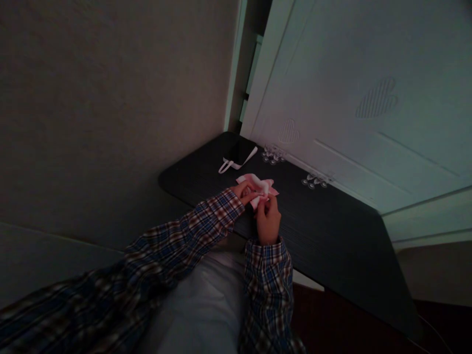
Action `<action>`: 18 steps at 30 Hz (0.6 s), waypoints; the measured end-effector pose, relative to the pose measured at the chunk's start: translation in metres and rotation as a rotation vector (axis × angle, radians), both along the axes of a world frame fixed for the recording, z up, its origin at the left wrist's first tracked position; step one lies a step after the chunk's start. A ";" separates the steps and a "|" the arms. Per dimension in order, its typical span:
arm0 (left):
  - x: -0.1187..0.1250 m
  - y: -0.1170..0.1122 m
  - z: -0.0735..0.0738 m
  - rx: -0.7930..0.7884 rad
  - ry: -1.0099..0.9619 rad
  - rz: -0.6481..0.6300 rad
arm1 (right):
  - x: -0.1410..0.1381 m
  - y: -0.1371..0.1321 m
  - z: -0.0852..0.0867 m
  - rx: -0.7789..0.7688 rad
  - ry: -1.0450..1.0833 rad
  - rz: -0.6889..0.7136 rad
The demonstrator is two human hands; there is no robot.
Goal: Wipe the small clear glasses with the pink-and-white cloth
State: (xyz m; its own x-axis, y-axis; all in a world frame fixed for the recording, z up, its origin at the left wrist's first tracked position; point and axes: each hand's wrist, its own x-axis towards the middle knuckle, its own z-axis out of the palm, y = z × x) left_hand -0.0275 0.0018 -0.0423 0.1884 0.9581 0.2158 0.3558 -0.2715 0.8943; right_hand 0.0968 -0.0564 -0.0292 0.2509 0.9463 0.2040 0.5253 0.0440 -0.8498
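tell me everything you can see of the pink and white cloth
The pink and white cloth looks soft and thin, pale pink with whiter patches. It is crumpled and gathered, with loose corners sticking out to the sides. The left hand holds it from one side and the fingers of the right hand pinch its near edge, over the dark tabletop.

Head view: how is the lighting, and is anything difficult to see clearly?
In the head view, light is dim, the white panel palest, the floor below the dark table nearly black; same head view, no strong glare; head view again, the pink cloth stands out, but fine detail near the left hand and right hand is soft.
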 end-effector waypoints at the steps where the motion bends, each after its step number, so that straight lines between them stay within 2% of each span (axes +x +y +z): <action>1: 0.000 -0.001 0.001 -0.012 0.006 0.004 | 0.000 0.000 0.000 0.005 -0.001 0.000; 7: -0.001 -0.003 0.008 -0.051 0.050 -0.005 | -0.001 -0.002 0.001 -0.003 -0.002 0.005; 18: 0.001 -0.002 0.006 -0.048 0.035 0.005 | -0.001 -0.001 0.002 0.005 -0.024 -0.005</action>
State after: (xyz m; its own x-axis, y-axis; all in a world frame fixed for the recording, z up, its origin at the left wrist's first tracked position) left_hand -0.0265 -0.0004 -0.0359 0.1902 0.9681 0.1631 0.3888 -0.2269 0.8930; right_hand 0.0961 -0.0574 -0.0269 0.2510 0.9438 0.2149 0.5457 0.0454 -0.8367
